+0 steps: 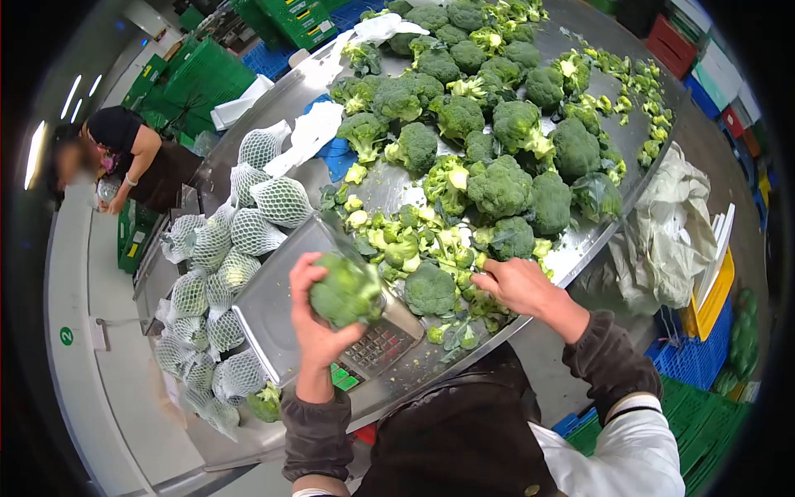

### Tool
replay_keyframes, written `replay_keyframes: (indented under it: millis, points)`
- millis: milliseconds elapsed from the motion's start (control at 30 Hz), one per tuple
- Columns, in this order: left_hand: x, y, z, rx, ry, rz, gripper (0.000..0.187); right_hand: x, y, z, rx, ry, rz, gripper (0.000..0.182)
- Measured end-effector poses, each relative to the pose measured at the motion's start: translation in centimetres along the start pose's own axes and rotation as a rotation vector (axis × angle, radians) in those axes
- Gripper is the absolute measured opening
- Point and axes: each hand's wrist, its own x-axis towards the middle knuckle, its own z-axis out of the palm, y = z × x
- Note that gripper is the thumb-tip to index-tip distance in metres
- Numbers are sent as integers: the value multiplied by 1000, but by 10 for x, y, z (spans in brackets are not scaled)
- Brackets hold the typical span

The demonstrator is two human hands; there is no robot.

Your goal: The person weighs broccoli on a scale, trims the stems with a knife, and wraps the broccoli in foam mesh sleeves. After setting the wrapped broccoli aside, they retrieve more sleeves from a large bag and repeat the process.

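A broccoli head (342, 290), blurred by motion, is in my left hand (313, 331), over the keypad side of a weighing scale (277, 290) with a metal tray. My right hand (522, 288) has its fingers pressed together at the edge of the broccoli pieces; what they hold, if anything, is too small to name. Between my hands a broccoli head (430, 289) lies on the metal table (377, 176) among cut florets (402, 248). A large pile of broccoli heads (499, 185) covers the table beyond.
Net-wrapped heads (211, 244) are heaped left of the scale. White plastic (308, 137) and a blue cloth (335, 157) lie past it. A person (124, 153) stands at the far left. Crates (207, 79) stand behind; a white sack (662, 240) and blue crate (691, 360) are at right.
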Motion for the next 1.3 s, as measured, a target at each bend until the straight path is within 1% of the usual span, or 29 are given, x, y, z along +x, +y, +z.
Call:
replay_keyframes:
  millis: [33, 67, 133, 167, 200, 267, 300, 367, 400, 467, 500, 567, 600, 667, 700, 733, 767, 800, 867, 900, 933, 967, 1033, 1067, 1133, 1167, 1200, 1267, 1300]
  points:
    - [2, 0, 0, -23, 86, -3, 74, -1, 4, -1, 86, -29, 38, 44]
    - [2, 4, -1, -11, 98, -20, 74, -3, 1, -3, 90, -51, 30, 44]
    - [17, 9, 0, -419, 166, -480, 74, 4, 0, -13, 174, -55, -8, 45]
    - [19, 6, 2, -449, 214, -559, 73, 7, 0, -15, 187, -81, -63, 45]
    - [18, 6, 3, -444, 217, -565, 73, 7, -1, -18, 192, -87, -63, 45]
    - [18, 4, 6, -328, 147, -594, 70, 7, -7, -28, 177, -83, -248, 43]
    - [18, 2, 9, -315, 142, -582, 68, 7, -8, -32, 178, -83, -243, 43]
    - [21, 5, 13, -338, 126, -607, 67, 9, -12, -36, 6, 33, -342, 40]
    - [22, 7, 14, -359, 111, -629, 67, 11, -11, -34, 7, 32, -343, 40]
    - [23, 5, 16, -408, 111, -656, 65, 16, -8, -26, -32, 181, -447, 39]
    - [23, 4, 17, -457, 110, -682, 64, 18, -8, -23, -33, 180, -448, 39]
    - [23, 3, 20, -482, 106, -706, 64, 21, -10, -18, -135, 278, -479, 38]
    - [23, 2, 21, -507, 100, -731, 63, 22, -11, -18, -133, 278, -478, 38]
    - [22, 1, 22, -495, 90, -746, 62, 23, -11, -18, -186, 339, -476, 38]
    - [22, -1, 22, -487, 84, -758, 61, 23, -9, -14, -186, 338, -474, 38]
    - [21, -2, 24, -489, 84, -761, 61, 24, -6, -6, -165, 328, -423, 39]
    - [21, -4, 26, -356, 72, -755, 59, 26, -2, 1, -145, 316, -373, 39]
    - [21, -6, 27, -225, 60, -745, 57, 29, 3, 8, -147, 313, -374, 39]
    - [19, -9, 23, -237, 58, -761, 54, 33, 11, 16, -62, 173, -25, 41]
    - [18, -9, 18, -353, 47, -790, 54, 31, 15, 9, -66, 184, 22, 43]
    - [18, -10, 17, -473, 45, -816, 55, 28, 14, 1, -71, 185, 20, 43]
    - [18, -5, 16, -392, 40, -797, 57, 24, 10, -5, 22, 126, -17, 43]
    - [15, -6, 15, -384, 64, -790, 57, 16, 5, -9, 187, 8, -99, 44]
    - [19, -8, 17, -391, 89, -766, 58, 17, 2, -15, 179, 17, -104, 44]
    - [17, -4, 18, -373, 58, -754, 62, 11, -5, -19, 107, -16, -153, 44]
    - [17, -1, 19, -275, 17, -686, 64, 11, -8, -21, 92, -22, -212, 43]
    - [18, 2, 20, -179, -23, -612, 66, 12, -10, -20, 92, -20, -211, 43]
    - [20, 8, 23, -166, -33, -621, 69, 14, -13, -20, 28, 8, -320, 43]
    - [19, 7, 22, -102, -77, -550, 70, 15, -15, -20, 28, 9, -319, 43]
